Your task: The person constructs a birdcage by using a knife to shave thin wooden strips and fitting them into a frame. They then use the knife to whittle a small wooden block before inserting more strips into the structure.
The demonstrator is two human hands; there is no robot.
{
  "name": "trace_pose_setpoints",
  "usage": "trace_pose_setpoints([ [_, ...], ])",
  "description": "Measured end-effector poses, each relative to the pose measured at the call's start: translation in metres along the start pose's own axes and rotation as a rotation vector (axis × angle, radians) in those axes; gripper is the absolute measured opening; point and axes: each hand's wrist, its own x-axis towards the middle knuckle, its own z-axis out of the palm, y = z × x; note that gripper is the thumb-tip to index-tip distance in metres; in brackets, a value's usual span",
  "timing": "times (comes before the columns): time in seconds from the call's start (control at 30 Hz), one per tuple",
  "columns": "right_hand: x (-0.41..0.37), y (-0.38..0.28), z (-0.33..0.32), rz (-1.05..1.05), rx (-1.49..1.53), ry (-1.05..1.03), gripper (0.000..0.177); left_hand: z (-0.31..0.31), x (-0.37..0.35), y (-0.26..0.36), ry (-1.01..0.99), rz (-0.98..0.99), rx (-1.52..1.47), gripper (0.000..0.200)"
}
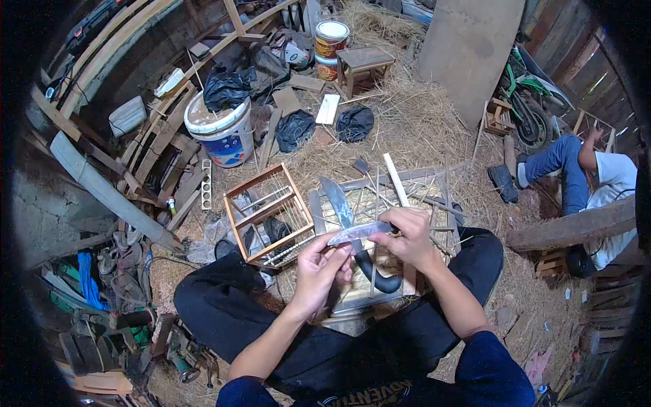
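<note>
My right hand (409, 234) is closed on one end of a small knife (359, 232), thumb pressed along it, and the grey blade points across toward my left hand (321, 270). The fingers and thumb of my left hand are pinched together by the blade's tip; I can't tell what, if anything, sits between them.

Just beneath both my hands a big knife (337, 202) lies slantwise, its broad blade reaching up past the small one and its curved black handle coming back between my wrists. It rests on a framed board (317, 205) across my lap area, with thin sticks scattered over it. A pale wood strip (396, 178) sticks out beyond my right hand.

Beside my left hand, a little farther out, stands a wooden frame (254, 181) with thin bars, tilted. Past that is a white bucket (234, 146) with a black bag (227, 89) on its rim. Well ahead of my hands, over the straw (413, 125), I see a small wooden stool (369, 58) next to two stacked tubs (331, 39). Well off to the right of my right hand, another person (614, 180) sits near a green motorbike (527, 95).
</note>
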Motion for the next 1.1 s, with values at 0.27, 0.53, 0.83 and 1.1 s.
trace_pose_setpoints([
  [0.27, 0.001, -0.002, 0.001, 0.004, 0.016, -0.020, 0.038, -0.002, 0.000, 0.003, 0.006, -0.004, 0.036, 0.034],
  [0.53, 0.000, -0.001, 0.000, -0.001, 0.019, -0.025, 0.035, -0.002, -0.002, 0.003, 0.039, 0.042, 0.028, 0.032],
  [0.83, 0.001, -0.014, 0.004, -0.022, 0.042, -0.068, 0.036, -0.006, -0.002, -0.004, 0.069, 0.123, 0.218, 0.032],
  [1.1, 0.001, -0.016, 0.003, -0.073, 0.059, -0.107, 0.041, 0.000, -0.003, 0.003, 0.013, 0.221, 0.436, 0.035],
])
